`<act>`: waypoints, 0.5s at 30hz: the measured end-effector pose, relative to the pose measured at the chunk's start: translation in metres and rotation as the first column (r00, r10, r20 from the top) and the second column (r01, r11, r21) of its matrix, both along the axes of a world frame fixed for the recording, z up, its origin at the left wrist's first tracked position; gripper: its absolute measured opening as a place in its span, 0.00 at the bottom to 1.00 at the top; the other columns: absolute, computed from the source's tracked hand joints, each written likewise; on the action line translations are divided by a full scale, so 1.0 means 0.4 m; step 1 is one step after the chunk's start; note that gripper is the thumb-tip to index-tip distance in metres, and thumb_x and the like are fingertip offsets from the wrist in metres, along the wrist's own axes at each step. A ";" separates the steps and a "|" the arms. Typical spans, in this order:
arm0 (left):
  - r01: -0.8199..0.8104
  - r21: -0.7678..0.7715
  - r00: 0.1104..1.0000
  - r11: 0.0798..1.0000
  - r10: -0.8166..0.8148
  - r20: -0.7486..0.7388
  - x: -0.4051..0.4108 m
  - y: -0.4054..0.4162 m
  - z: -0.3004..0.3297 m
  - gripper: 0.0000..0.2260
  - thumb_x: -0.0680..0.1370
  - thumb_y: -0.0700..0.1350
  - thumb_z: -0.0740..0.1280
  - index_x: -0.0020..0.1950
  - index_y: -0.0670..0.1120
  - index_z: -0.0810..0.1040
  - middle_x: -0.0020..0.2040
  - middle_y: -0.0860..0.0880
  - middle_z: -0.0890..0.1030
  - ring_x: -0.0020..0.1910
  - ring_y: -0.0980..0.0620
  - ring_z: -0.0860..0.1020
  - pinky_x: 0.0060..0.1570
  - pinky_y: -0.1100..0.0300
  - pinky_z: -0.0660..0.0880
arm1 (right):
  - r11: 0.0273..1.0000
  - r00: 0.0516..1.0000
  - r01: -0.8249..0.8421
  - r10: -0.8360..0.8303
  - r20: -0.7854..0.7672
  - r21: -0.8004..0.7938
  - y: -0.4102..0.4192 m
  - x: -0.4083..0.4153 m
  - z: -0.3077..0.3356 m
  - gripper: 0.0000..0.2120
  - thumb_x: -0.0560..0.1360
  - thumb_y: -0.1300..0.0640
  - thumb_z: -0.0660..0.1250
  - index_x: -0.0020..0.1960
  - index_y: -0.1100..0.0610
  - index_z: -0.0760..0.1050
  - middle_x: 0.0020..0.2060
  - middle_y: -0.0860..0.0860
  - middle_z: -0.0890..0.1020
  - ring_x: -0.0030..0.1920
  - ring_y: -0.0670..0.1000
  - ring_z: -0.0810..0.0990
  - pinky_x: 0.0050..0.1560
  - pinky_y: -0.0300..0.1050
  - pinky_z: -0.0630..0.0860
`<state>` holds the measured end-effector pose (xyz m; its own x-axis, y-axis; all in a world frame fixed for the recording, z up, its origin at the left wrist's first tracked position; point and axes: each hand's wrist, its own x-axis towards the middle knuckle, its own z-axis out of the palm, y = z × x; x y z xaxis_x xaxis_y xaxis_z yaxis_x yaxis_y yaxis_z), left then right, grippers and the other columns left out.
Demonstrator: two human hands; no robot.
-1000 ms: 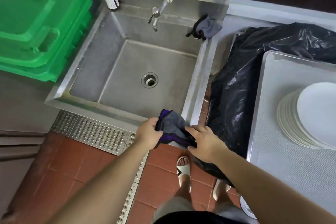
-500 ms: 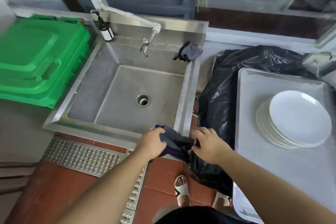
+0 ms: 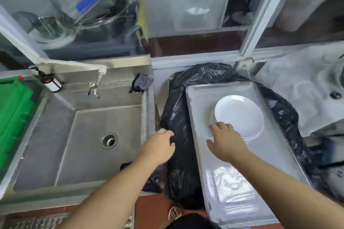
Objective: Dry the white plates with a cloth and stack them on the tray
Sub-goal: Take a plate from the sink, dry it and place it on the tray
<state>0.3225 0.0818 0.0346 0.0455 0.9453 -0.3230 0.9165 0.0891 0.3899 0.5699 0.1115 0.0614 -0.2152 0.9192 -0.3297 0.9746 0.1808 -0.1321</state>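
1. Plates [image 3: 240, 115] sit in a white stack on the far part of the metal tray [image 3: 247, 182].
2. The tray lies on top of a black plastic bag [image 3: 178, 135], just to the right of the steel sink [image 3: 89, 135].
3. The right hand [image 3: 226, 140] is over the tray with its fingers spread. Its fingertips are at the near edge of the plate stack, and its grip holds nothing.
4. The left hand [image 3: 160, 145] is over the black bag, next to the sink's right rim. Its fingers curl down, and I cannot tell if its grip holds anything.
5. A dark cloth [image 3: 150, 186] with some purple on it lies on the sink's front right corner, partly hidden under the left arm.
6. Another grey cloth [image 3: 142, 84] hangs at the sink's back right corner.
7. A tap [image 3: 95, 87] and a brown pump bottle [image 3: 51, 82] are at the back of the sink.
8. Green plastic crates [image 3: 13, 117] sit to the left of the sink.
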 end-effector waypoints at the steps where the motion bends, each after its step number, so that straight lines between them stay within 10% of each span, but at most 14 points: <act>1: 0.033 0.007 0.999 0.999 -0.033 -0.024 0.026 0.021 0.004 0.19 0.83 0.53 0.61 0.74 0.55 0.72 0.71 0.54 0.73 0.67 0.49 0.74 0.61 0.49 0.78 | 0.999 0.999 0.042 -0.043 0.008 0.028 0.012 0.034 0.010 0.26 0.81 0.44 0.60 0.76 0.53 0.67 0.74 0.53 0.71 0.71 0.59 0.69 0.65 0.55 0.74; 7: 0.220 0.121 0.943 0.968 -0.179 -0.281 0.199 0.142 0.040 0.18 0.84 0.53 0.58 0.72 0.50 0.74 0.68 0.49 0.76 0.66 0.45 0.74 0.63 0.47 0.74 | 0.967 0.974 0.220 -0.225 0.025 0.130 0.119 0.225 0.041 0.27 0.81 0.43 0.62 0.75 0.56 0.69 0.73 0.56 0.72 0.70 0.62 0.70 0.65 0.56 0.74; 15: 0.127 0.016 0.971 0.992 -0.121 -0.207 0.402 0.283 0.007 0.20 0.84 0.55 0.57 0.73 0.49 0.72 0.69 0.48 0.74 0.66 0.45 0.73 0.63 0.46 0.74 | 0.939 0.938 0.342 -0.338 -0.080 0.035 0.291 0.421 -0.022 0.31 0.81 0.39 0.61 0.77 0.56 0.65 0.73 0.58 0.70 0.71 0.65 0.68 0.67 0.60 0.71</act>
